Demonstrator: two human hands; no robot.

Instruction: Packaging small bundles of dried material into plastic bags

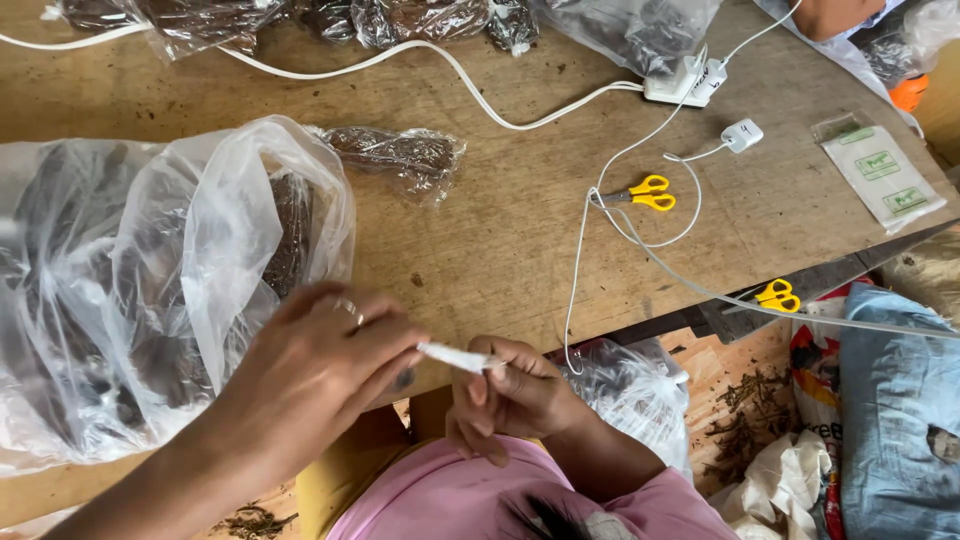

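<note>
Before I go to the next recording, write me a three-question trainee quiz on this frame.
1. True or false: both hands grip the thin white strip.
2. How many pairs of yellow-handled scissors show? A one, B two, C three.
3. Fill in: the large clear bag of dark material lies by the person's ____ hand.

Key
1. True: the left hand and right hand pinch its ends.
2. B: one pair on the wooden table at, one at its edge.
3. Left.
</note>
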